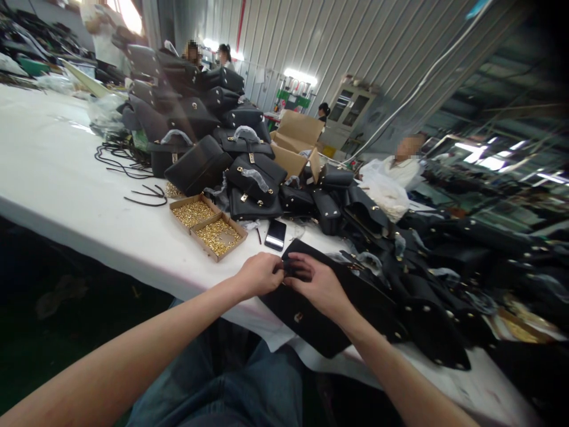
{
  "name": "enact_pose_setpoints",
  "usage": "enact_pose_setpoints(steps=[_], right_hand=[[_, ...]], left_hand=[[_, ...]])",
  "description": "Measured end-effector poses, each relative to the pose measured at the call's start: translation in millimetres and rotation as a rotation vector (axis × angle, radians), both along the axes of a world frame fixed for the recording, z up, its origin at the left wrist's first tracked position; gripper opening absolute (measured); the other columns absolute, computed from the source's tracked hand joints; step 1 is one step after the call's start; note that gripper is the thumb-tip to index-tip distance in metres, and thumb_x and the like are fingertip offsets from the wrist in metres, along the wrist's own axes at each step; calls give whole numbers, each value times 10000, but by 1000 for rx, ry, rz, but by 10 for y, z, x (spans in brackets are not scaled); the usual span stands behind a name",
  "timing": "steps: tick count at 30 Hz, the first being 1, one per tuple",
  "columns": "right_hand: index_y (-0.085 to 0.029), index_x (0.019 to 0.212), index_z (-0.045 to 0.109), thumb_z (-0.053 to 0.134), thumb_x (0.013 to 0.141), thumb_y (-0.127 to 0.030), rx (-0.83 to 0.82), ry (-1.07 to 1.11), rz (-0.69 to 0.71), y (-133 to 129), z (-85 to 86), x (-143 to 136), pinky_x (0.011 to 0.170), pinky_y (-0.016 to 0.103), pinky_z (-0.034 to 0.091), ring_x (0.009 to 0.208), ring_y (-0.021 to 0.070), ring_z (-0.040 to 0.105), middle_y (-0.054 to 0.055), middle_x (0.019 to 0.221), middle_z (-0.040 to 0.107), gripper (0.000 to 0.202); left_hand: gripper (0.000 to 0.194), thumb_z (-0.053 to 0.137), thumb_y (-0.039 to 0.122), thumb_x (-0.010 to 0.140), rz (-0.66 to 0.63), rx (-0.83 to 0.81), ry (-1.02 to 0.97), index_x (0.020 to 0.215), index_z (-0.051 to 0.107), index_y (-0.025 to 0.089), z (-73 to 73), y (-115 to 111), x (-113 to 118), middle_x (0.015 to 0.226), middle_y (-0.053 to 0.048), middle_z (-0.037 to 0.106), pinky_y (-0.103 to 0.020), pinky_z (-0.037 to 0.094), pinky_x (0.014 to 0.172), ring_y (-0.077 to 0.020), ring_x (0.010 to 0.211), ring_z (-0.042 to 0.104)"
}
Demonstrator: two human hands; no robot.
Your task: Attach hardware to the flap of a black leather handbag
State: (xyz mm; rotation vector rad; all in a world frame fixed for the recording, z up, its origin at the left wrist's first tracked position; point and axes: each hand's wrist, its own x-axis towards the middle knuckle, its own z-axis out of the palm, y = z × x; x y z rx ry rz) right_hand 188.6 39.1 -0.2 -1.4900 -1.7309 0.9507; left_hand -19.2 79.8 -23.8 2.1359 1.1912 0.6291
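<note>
The left hand pinches a small dark piece, mostly hidden; the right hand curls beside it, its grip impossible to tell, both over a flat black panel on the white desk. Beyond lie a phone and 2 cardboard trays of gold fittings, with heaped black bags crowding behind and rightward.

I'm seeing a black bag panel that is showing a smooth, matt, leather-like face, while its small clasp is glinting like gold-toned metal. Clear, crinkly plastic is wrapping the handbag handles. Golden metal fittings are shining in brown cardboard trays, the smartphone is reflecting light glossily, and the counter is looking matt white and cloth-covered.
</note>
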Motion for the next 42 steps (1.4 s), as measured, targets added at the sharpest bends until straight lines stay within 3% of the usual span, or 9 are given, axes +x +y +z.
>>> enact_pose_setpoints(steps=[3, 8, 14, 19, 28, 32, 39, 42], right_hand=[[-265, 1382, 682, 894, 830, -313, 92, -140, -64, -55, 29, -2, 969, 418, 646, 1078, 282, 794, 79, 1186, 818, 593], [-288, 988, 798, 887, 850, -552, 204, -527, -145, -133, 86, 7, 736, 402, 610, 837, 320, 799, 74, 909, 832, 311], [-288, 1117, 840, 702, 1010, -395, 180, -347, 86, -93, 75, -1, 931, 404, 603, 1042, 314, 796, 53, 1167, 848, 204], [-255, 1120, 822, 659, 1001, -312, 97, -247, 117, -29, 52, 17, 932, 382, 598, 1045, 294, 781, 44, 1134, 843, 210], [-252, 1157, 827, 628, 1021, -341, -1, -141, 265, 49, 146, 89, 908, 357, 590, 1016, 274, 759, 23, 1066, 835, 257], [-239, 1128, 825, 617, 1003, -302, 25, -150, 275, 56, 139, 114, 881, 338, 586, 992, 262, 751, 24, 1059, 833, 251], [-219, 956, 797, 621, 942, -235, 134, -239, 210, 75, 132, 56, 692, 270, 478, 768, 184, 674, -20, 823, 763, 178], [-213, 957, 801, 638, 936, -229, 172, -233, 206, 93, 127, 50, 722, 276, 484, 787, 187, 684, -16, 830, 769, 165]], left_hand=[[195, 642, 315, 899, -10, 1, -21, 853, 796, 205, -26, 17, 0, 800, -70, 755, -305, 316, 612, -205, 714, 624], [174, 658, 316, 879, -11, -16, -63, 826, 780, 205, -73, 50, 11, 768, -48, 740, -299, 312, 600, -187, 679, 608], [188, 650, 294, 882, -30, -16, -89, 836, 798, 188, -83, 47, -15, 775, -56, 747, -297, 333, 621, -189, 695, 607], [204, 645, 286, 907, -56, -16, -154, 829, 801, 180, -64, 3, -55, 744, -45, 735, -287, 349, 622, -179, 680, 595], [226, 618, 260, 932, -71, -27, -243, 878, 818, 169, -100, -64, -146, 729, -26, 726, -273, 383, 664, -161, 683, 593], [228, 616, 267, 936, -61, -38, -253, 865, 808, 167, -102, -83, -133, 725, -23, 724, -271, 397, 686, -162, 702, 605], [249, 608, 294, 956, -60, -65, -282, 830, 775, 159, -48, -113, -93, 698, -1, 675, -276, 368, 657, -147, 686, 561], [251, 610, 307, 962, -66, -108, -310, 875, 790, 156, -25, -114, -89, 732, -5, 700, -277, 377, 668, -158, 720, 590]])
